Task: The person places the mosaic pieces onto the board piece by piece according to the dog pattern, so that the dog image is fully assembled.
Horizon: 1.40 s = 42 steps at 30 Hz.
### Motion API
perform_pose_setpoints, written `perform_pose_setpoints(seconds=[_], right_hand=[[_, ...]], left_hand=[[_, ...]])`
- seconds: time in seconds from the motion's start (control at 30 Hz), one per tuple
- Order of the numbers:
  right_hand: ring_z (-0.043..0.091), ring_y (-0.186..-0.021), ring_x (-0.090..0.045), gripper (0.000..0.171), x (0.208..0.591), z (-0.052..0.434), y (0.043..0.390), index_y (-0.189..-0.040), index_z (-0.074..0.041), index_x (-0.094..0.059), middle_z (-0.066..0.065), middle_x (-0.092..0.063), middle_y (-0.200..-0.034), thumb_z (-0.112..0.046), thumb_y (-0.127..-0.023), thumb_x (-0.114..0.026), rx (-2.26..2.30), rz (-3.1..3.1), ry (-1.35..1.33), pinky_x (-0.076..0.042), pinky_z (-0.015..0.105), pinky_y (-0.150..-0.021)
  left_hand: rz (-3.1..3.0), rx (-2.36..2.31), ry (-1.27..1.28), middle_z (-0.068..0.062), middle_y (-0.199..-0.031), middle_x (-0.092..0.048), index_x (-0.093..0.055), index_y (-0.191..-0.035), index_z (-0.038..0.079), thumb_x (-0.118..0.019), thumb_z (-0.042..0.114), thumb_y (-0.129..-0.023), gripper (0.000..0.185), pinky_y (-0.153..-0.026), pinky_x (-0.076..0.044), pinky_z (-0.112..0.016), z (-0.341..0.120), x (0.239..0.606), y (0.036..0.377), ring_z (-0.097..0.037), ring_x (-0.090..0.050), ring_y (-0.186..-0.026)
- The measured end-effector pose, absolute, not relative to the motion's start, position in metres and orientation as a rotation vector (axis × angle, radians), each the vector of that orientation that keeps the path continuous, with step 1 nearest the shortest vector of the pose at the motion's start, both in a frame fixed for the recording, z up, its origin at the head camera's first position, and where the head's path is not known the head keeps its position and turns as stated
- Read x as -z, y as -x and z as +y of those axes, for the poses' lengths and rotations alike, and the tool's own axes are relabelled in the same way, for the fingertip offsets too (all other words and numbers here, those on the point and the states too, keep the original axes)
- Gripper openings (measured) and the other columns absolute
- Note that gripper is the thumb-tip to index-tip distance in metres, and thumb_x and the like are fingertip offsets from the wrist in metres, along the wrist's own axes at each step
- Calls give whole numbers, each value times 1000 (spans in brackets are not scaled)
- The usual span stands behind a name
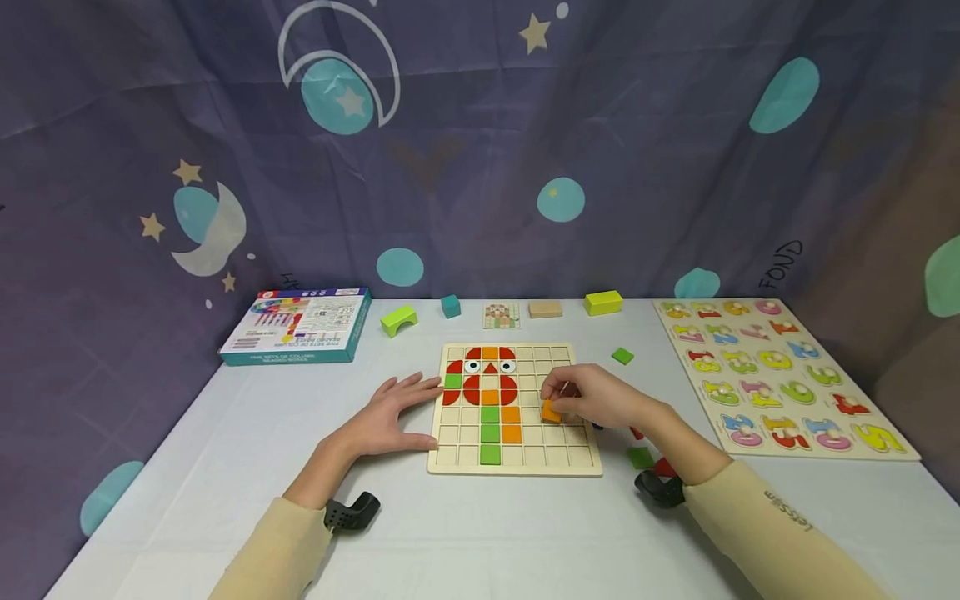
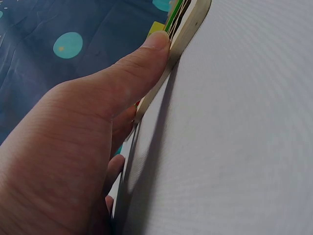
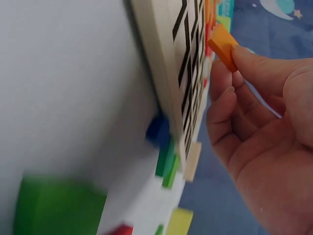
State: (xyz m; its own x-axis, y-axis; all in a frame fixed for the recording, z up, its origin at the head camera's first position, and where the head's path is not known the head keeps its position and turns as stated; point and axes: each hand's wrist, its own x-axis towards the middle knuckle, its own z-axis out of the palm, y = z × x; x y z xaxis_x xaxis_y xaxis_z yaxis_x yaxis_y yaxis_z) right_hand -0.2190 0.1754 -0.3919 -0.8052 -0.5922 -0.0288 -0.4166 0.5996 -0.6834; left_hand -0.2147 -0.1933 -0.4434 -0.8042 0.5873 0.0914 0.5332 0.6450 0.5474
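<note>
My view: white surface (image 1: 480, 533), wooden grid board (image 1: 517, 460) mid-surface, my left hand (image 1: 390, 417) flat, fingers spread, thumb (image 2: 142, 58) against board's left edge, my right hand (image 1: 600, 398) over board's right side, fingers pinching orange tile (image 1: 551, 411) at fingertips

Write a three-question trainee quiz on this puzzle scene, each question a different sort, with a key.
1. True or false: the right hand pinches an orange tile over the grid board.
2. Multiple choice: where does the left hand lie? A) on the number puzzle B) flat on the table against the board's left edge C) on the box
3. Fill in: the loose tile on the table beyond the board's far right corner is ____.

Key: 1 true; 2 B; 3 green.
</note>
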Motion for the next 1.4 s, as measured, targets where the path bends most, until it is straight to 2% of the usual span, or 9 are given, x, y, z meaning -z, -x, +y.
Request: perform_pose_setpoints(seconds=[0.3, 0.53, 0.83, 1.17, 1.4], right_hand=[[13, -78, -55, 11, 398, 149, 227, -97, -10, -69, -5, -63, -86, 1, -94, -69, 946, 2605, 894, -51, 29, -74], [13, -81, -56, 9, 400, 143, 225, -97, -10, -72, -7, -65, -88, -3, -92, -73, 893, 2663, 889, -52, 31, -79], [13, -81, -56, 8, 402, 143, 220, -99, -8, -73, -6, -65, -90, -7, -91, -75, 868, 2688, 964, -52, 31, -76], [16, -84, -55, 14, 399, 159, 220, -105, -8, -71, -2, -64, -95, -7, -91, -76, 962, 2657, 850, -52, 30, -76], [18, -85, -57, 17, 391, 184, 216, -108, -6, -70, -3, -62, -91, -8, -91, -75, 1019, 2661, 863, -52, 30, -72]], left_hand=[[2761, -867, -944, 1, -158, -41, -54, -148, 14, -81, 52, -80, 83, -121, -4, -55, -193, 442, 215, -28, -20, -151], [2762, -857, -955, 0, -158, -40, -53, -149, 14, -81, 52, -81, 83, -121, -5, -56, -193, 441, 216, -28, -20, -151], [2764, -856, -958, 0, -158, -41, -53, -148, 14, -81, 52, -80, 83, -120, -5, -56, -194, 442, 217, -28, -21, -151], [2754, -877, -968, -1, -158, -41, -54, -148, 13, -81, 52, -81, 82, -120, -5, -57, -194, 444, 215, -29, -21, -151], [2765, -871, -964, 0, -158, -42, -54, -148, 13, -81, 52, -81, 82, -120, -6, -58, -194, 444, 215, -29, -21, -151]])
